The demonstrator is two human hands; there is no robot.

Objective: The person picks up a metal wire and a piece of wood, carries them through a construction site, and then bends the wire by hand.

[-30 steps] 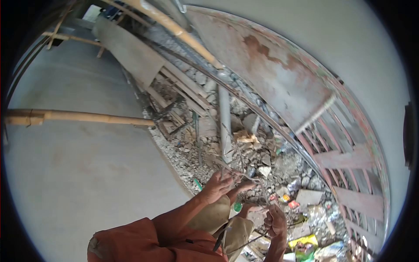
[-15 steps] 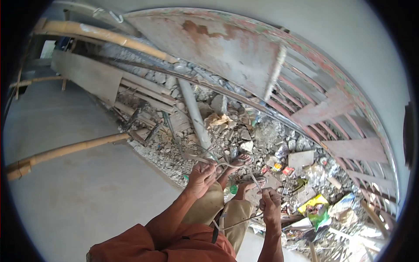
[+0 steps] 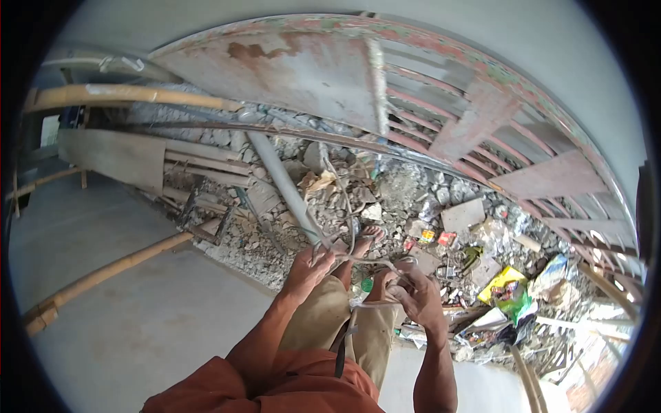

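In front of my knees, my left hand [image 3: 308, 272] is closed on a pale, flexible strap [image 3: 366, 261]. The strap runs across to my right hand [image 3: 418, 296], whose fingers are bent round its other part. One loop of it rises from between the hands over the rubble. A grey pipe [image 3: 286, 182] leans among the stones, its lower end right by my left fingertips. Below the strap are my feet [image 3: 372, 233], partly covered by the hands, and tan trousers [image 3: 313, 323].
Broken stones [image 3: 406, 186] and litter fill the floor strip ahead, with a yellow and green wrapper [image 3: 506, 289] at right. A pink and grey barred panel [image 3: 323, 69] lies behind. Bamboo poles [image 3: 117, 275] stick in from the left. A smooth grey floor [image 3: 138, 330] spreads at lower left.
My right hand has come up and a little left, closer to my left hand, and turned over. The strap's loop now rises above the hands. The whole view has turned slightly.
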